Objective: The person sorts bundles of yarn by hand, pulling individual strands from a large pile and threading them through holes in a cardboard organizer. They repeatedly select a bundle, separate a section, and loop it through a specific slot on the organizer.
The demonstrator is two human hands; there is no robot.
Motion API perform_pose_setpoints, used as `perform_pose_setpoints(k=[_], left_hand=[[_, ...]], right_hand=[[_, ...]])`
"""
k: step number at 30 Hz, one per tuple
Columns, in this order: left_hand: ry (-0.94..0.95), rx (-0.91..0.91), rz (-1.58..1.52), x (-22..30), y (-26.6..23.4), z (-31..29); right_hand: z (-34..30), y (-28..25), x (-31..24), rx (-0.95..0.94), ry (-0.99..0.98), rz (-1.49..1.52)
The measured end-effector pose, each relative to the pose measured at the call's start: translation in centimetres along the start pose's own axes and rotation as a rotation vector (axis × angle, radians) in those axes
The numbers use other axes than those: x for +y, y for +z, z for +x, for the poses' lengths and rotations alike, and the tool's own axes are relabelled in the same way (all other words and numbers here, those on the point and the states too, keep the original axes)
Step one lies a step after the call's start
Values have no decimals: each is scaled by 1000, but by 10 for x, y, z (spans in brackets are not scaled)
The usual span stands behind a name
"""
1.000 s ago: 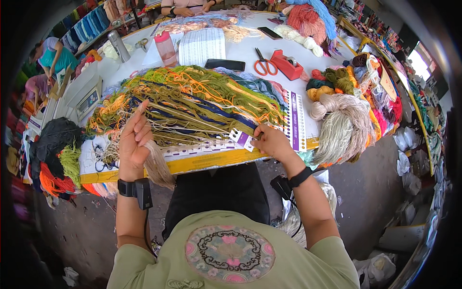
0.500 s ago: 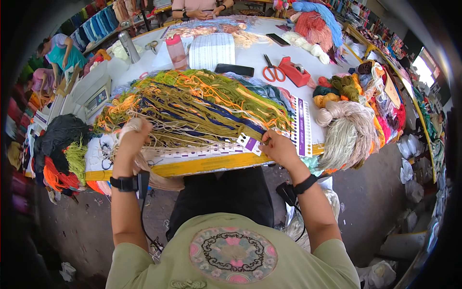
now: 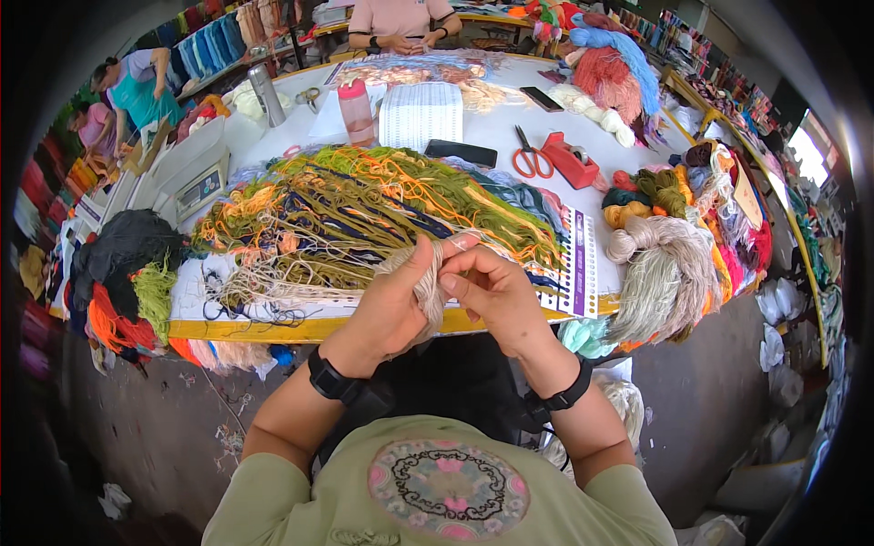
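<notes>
A hank of beige thread [image 3: 430,289] is looped over the fingers of my left hand [image 3: 378,305], which is closed around it just above the table's front edge. Thumb and fingers of my right hand [image 3: 501,296] pinch the same thread on its right side. Behind both hands spreads a wide heap of loose threads [image 3: 364,196] in olive, green, orange and navy. Pale loose strands [image 3: 282,273] trail from the heap's left part. A white and purple card with punched holes [image 3: 579,273] lies at the heap's right end.
Beyond the heap are a black phone [image 3: 462,152], scissors with orange handles [image 3: 533,162], a red tape dispenser [image 3: 574,164] and a pink-lidded bottle [image 3: 355,114]. Black thread [image 3: 127,246] lies left, pale hanks [image 3: 669,237] right. A co-worker [image 3: 405,23] sits across the table.
My left hand has come from the left, with the beige thread, to the middle in front of me. My right hand has let go of the small purple card and joined it.
</notes>
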State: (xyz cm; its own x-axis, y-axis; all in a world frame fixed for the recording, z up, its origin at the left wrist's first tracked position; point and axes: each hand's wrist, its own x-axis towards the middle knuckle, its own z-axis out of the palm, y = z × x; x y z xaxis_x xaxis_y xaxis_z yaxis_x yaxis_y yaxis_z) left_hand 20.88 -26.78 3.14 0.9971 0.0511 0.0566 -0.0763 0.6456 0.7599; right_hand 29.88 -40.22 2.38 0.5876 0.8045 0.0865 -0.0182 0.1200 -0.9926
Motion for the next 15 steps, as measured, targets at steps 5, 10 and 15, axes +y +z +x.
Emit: perform_pose_setpoints(k=[5,10,15], left_hand=[[37,14,64,-10,4,4],[91,9,117,-12,0,6],[43,41,5,-13,1,9]], right_hand=[[-6,-2,-2,47,24,119],[-3,-6,12,58,-60,-6],[-3,-9,9,72,-22,-7]])
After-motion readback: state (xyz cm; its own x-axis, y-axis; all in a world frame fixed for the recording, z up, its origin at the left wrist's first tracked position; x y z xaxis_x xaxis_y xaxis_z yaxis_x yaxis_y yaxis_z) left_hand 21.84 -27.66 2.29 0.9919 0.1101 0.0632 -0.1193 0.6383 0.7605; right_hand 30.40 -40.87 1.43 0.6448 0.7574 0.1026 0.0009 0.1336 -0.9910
